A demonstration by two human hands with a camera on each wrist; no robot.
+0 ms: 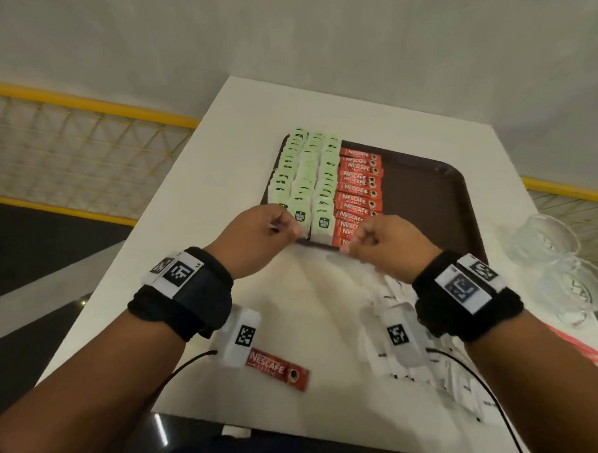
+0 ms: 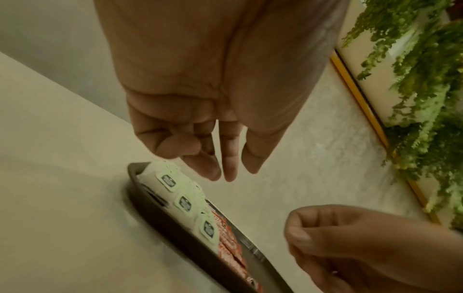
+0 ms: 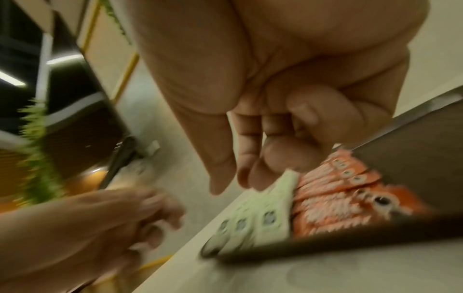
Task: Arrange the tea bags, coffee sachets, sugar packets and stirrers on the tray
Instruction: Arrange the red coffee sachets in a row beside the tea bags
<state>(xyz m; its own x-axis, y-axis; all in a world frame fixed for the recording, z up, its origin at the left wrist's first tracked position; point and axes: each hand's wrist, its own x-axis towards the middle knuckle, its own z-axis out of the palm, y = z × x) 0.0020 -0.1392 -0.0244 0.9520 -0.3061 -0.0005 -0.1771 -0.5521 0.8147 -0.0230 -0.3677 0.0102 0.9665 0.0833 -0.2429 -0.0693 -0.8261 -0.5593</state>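
Both hands hang over the near edge of the brown tray (image 1: 429, 184), holding nothing: the left hand (image 1: 259, 238) has loose, nearly straight fingers, the right hand (image 1: 386, 243) is loosely curled. Three rows of green tea bags (image 1: 305, 178) and a column of red coffee sachets (image 1: 359, 191) already fill its left part. One stray coffee sachet (image 1: 279, 369) lies on the tabletop (image 1: 321, 313) by the white sugar packets (image 1: 422, 362); red stirrers (image 1: 580, 344) wait far right. Next, I'd guess, that stray sachet or the sugar goes onto the bare right half.

One brown tray (image 1: 429, 184), three rows of green tea bags (image 1: 306, 178), one loose coffee sachet (image 1: 279, 369), two glass bowls (image 1: 563, 258)
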